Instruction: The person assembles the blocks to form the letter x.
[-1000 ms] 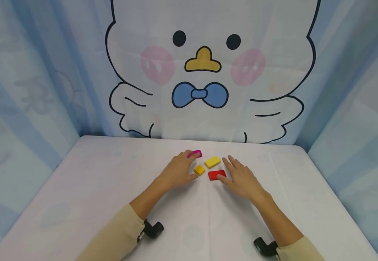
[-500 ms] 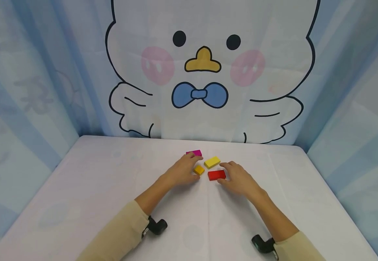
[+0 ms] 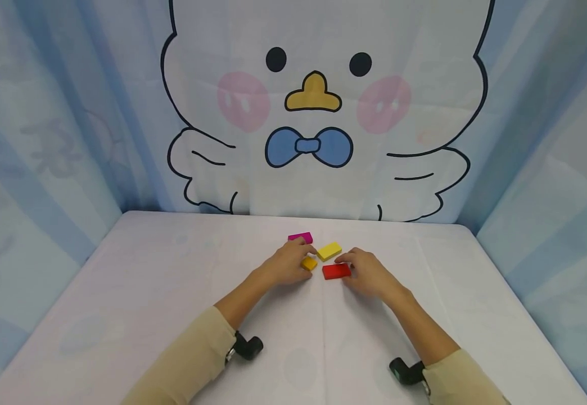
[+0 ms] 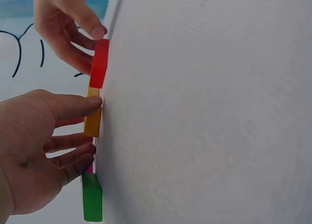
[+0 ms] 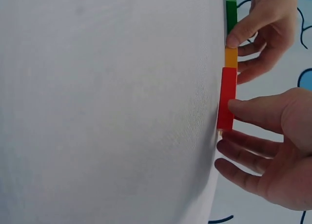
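Note:
My left hand (image 3: 288,265) is at the small orange block (image 3: 309,263), thumb on its near side and index finger on its far side, pinching it. Just to the right, my right hand (image 3: 371,274) pinches the right end of a red block (image 3: 334,271) between thumb and index finger; its other fingers are spread in the right wrist view. A yellow block (image 3: 329,251) lies behind these two. Beyond the left fingers is a magenta block (image 3: 301,237), partly covered by them. A green block (image 4: 92,199) shows in both wrist views, hidden behind the left hand in the head view.
The blocks lie close together on a white-covered table (image 3: 121,292), toward its far edge. A curtain (image 3: 324,191) with a cartoon figure hangs behind, and pale blue curtains stand at both sides. A black camera (image 3: 249,347) sits at each wrist.
Both hands have drawn in from spread fingers: the left has shifted right and closed on the orange block, the right has curled onto the red block. The blocks have hardly moved.

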{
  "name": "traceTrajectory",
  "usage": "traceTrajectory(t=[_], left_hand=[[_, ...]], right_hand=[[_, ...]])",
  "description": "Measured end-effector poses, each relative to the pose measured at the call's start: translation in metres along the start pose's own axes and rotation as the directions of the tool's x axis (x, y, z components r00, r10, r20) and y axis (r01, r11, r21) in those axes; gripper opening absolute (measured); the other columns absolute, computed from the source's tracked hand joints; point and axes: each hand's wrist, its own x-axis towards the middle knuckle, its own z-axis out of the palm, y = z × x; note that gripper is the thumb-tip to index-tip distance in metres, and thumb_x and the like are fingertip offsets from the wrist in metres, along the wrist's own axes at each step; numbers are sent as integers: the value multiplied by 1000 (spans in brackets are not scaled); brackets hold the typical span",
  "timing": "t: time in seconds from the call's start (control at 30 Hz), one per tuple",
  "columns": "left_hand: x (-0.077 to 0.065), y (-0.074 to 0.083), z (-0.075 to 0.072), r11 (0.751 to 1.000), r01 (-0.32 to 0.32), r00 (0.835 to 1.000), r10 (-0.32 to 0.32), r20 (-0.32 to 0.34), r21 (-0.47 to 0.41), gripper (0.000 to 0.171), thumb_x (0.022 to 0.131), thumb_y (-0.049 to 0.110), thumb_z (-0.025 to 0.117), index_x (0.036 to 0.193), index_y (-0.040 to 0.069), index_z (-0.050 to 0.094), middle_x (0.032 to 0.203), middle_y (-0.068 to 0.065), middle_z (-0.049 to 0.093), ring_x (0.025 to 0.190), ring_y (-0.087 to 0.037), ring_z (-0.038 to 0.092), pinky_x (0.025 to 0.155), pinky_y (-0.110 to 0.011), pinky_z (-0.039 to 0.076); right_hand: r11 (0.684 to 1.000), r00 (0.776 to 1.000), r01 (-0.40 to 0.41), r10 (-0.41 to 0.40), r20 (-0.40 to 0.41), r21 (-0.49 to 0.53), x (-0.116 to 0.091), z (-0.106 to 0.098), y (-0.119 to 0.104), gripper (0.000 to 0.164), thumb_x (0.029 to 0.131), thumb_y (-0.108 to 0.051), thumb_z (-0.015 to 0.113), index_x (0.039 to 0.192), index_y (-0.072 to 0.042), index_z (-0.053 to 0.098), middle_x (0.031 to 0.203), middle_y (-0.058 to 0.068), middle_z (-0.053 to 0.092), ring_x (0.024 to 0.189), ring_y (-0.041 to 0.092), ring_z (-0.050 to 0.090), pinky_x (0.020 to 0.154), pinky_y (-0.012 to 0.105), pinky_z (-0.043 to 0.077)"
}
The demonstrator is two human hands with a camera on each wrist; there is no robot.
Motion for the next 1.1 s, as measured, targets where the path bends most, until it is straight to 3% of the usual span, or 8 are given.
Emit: traceTrajectory(t=[0.37, 0.63, 1.1], left_hand=[[4, -8, 2, 999, -37, 999, 37, -4, -7, 38, 94, 17, 78, 131, 14, 70, 132, -8, 61, 118, -21, 60, 106, -35, 55], [6, -9, 3, 999, -37, 999, 37, 1, -17, 37, 93, 15, 78, 130, 14, 71, 133, -8, 62, 119, -21, 60, 107, -35, 55], [-2, -3, -1, 999, -31, 999, 31, 11, -44, 36, 91, 9, 80, 126, 14, 76, 118, -3, 64, 108, -16, 60, 99, -30, 59]], right_hand=[[1000, 1000, 19, -19, -3, 10, 7, 0, -4, 33, 92, -2, 75, 124, -8, 74, 121, 13, 67, 107, 27, 62, 99, 45, 58], [1000, 1000, 14, -14, -13, 9, 9, 0, -6, 30, 90, 1, 75, 120, -5, 75, 107, 10, 67, 97, 23, 59, 93, 41, 59], [1000, 1000, -16, 16, 3, 2, 12, 1, -7, 29, 91, 1, 75, 119, -5, 76, 103, 10, 66, 95, 23, 59, 93, 39, 60]])
